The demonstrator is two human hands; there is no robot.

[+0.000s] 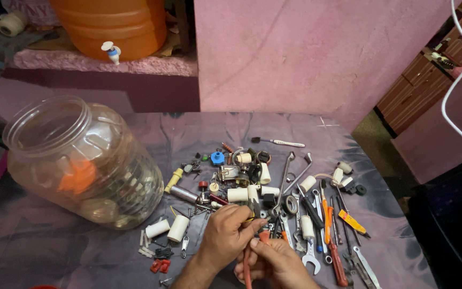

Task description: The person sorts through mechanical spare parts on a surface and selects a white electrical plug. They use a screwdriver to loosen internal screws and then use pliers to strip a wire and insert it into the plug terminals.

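- I am closing my left hand point(230, 231) around the head end of a pair of red-handled pliers point(252, 247), with the fingers curling together over the metal.
- I am gripping the pliers' handles with my right hand point(275, 262), its fingers wrapping shut around them just below my left hand; the two hands are touching.
- I am holding the pliers low over the near edge of the mottled purple table point(54, 251), with one red handle hanging down between my wrists.
- The pliers are sitting right against a spread of small hardware: white plastic pipe fittings point(238, 194), a silver spanner point(310, 256) and an orange-handled screwdriver point(326, 222) are lying just beside my hands.
- A big clear plastic jar point(89, 160) is lying on its side to the left, well apart from my hands.
- An orange water container with a white tap point(110, 24) is standing on the ledge behind the table.
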